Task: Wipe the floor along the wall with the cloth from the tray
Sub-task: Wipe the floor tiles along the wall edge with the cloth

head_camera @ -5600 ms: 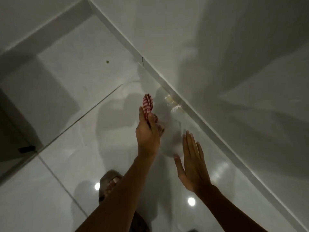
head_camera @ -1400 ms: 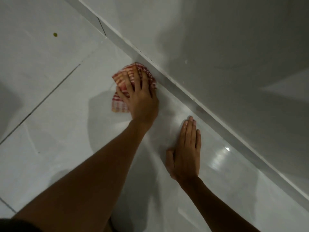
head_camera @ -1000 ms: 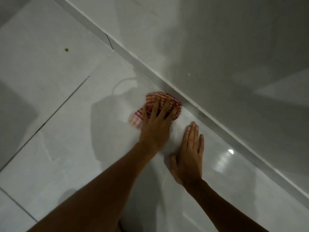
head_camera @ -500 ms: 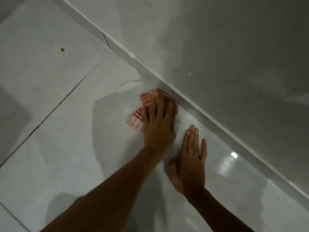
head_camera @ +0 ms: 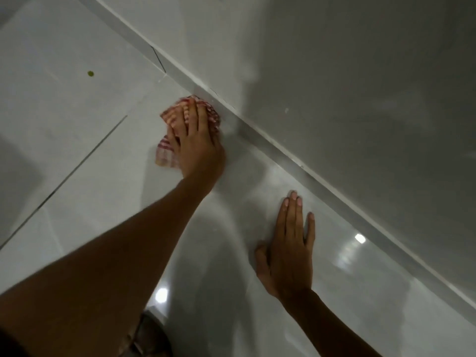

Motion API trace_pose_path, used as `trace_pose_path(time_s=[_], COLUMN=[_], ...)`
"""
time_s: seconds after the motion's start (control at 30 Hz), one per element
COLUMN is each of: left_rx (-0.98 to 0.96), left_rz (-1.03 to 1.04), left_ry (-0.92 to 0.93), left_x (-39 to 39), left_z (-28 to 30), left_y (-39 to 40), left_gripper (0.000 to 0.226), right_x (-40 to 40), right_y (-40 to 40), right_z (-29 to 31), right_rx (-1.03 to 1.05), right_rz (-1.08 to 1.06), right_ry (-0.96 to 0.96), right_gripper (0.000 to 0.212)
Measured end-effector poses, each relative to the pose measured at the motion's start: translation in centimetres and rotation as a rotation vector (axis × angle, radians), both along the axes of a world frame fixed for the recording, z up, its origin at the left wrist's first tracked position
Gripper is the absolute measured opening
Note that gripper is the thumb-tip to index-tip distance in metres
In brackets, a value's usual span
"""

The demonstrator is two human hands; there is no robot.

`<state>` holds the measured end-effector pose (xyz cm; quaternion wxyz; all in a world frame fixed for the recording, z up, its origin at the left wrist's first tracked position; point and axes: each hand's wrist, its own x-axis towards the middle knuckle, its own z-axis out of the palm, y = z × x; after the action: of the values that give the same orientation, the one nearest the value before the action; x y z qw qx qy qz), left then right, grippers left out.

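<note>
A red-and-white striped cloth (head_camera: 167,153) lies bunched on the glossy pale floor tiles (head_camera: 85,161), right against the grey skirting (head_camera: 260,137) at the foot of the wall (head_camera: 334,73). My left hand (head_camera: 197,148) presses flat on top of the cloth, fingers spread over it and pointing toward the wall. My right hand (head_camera: 289,251) rests palm-down on the bare floor nearer to me, fingers straight and together, holding nothing. No tray is in view.
A small dark green speck (head_camera: 90,73) sits on the tile at the upper left. Dark grout lines (head_camera: 77,163) cross the floor. A foot in a sandal (head_camera: 146,336) shows at the bottom edge. Ceiling lights reflect off the tiles.
My left hand has slid the cloth along the skirting, away from my right hand. The gap between the two hands has widened. My right hand stays planted on the floor.
</note>
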<state>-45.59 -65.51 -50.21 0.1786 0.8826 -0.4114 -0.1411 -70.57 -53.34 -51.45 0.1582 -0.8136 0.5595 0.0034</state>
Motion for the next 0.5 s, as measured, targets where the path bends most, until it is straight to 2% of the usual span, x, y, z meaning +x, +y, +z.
trace_pose_path(time_s=[0.13,0.27,0.4,0.5], left_rx=[-0.034,-0.022,0.068,0.172], left_rz=[-0.23,-0.539,-0.732,-0.861], left_ry=[-0.016,-0.022,0.028,0.037], left_x=[-3.3,-7.0,-7.8,-7.0], left_z=[-0.1,0.0,1.3,4.7], left_y=[3.7,7.1,8.1,9.2], left_gripper=[0.061,0.064,0.069,0.069], right_x=[0.1,0.5,1.1,-0.1], right_y=[0.1,0.4,2.3,4.7], right_z=[0.0,0.3,1.7,3.7], right_rx=[0.01,0.055,0.146,0.241], right_rz=[0.004,-0.049,-0.12,-0.143], right_ry=[0.005,-0.097,-0.142,-0.176], right_gripper=[0.098,0.098,0.094,0.092])
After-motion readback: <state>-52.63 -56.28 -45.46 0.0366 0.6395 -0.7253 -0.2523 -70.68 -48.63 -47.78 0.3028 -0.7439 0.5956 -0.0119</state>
